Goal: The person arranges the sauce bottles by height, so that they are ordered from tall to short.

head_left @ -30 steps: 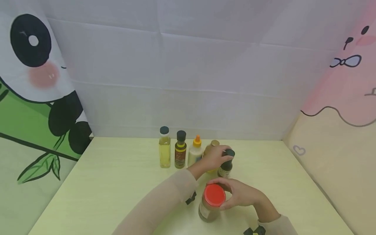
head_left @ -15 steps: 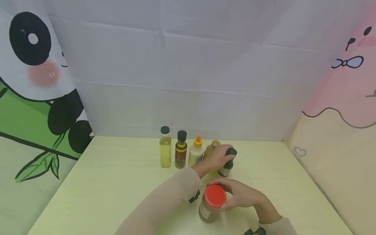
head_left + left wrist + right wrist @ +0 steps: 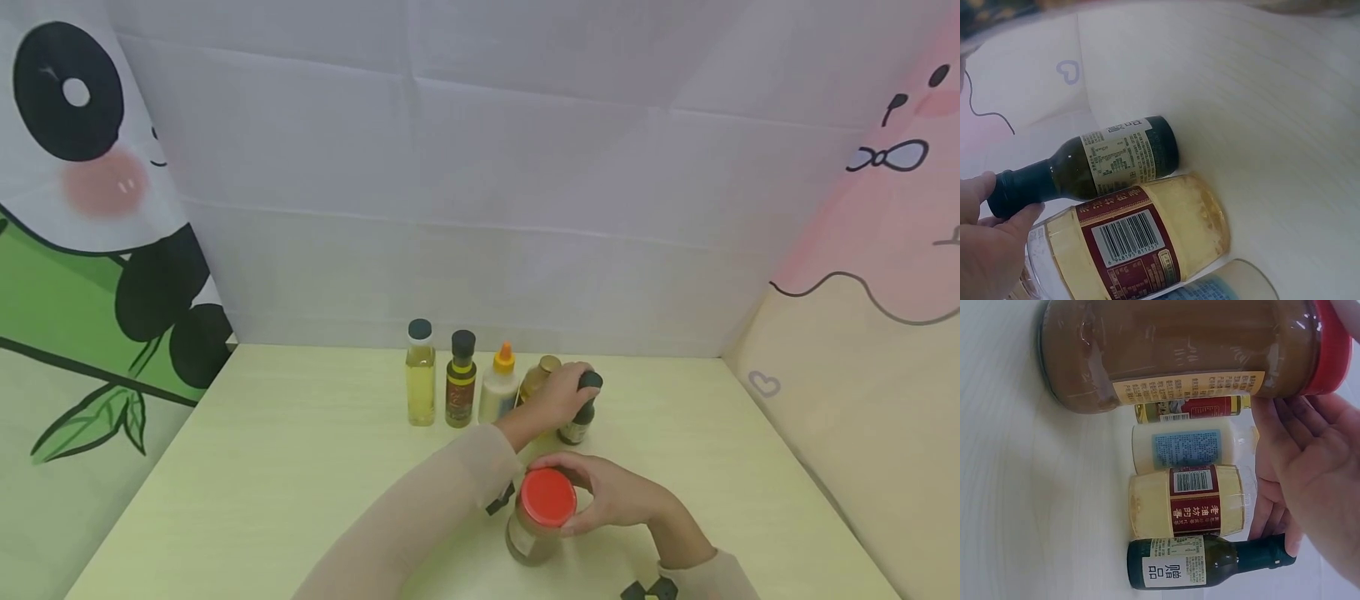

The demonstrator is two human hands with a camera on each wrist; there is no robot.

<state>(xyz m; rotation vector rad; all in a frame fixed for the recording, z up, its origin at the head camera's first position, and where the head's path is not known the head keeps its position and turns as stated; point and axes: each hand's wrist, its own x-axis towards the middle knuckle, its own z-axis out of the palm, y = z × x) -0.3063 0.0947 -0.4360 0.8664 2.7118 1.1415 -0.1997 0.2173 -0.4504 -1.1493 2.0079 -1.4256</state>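
Note:
My left hand pinches the dark cap of a small dark green bottle, which stands at the right end of a row of bottles. In the left wrist view, thumb and fingers sit around the top of this bottle, close beside a yellow oil bottle. Nearer to me, my right hand grips a jar of brown spread just under its red lid. The jar appears large in the right wrist view, its base apparently on the table.
Left of the yellow oil bottle stand a white squeeze bottle with an orange tip, a dark sauce bottle and a clear bottle of pale oil. A white cloth hangs behind the table.
My left hand has shifted slightly back and to the right with the green bottle, its base now a little farther back. The right hand and jar have stayed in place.

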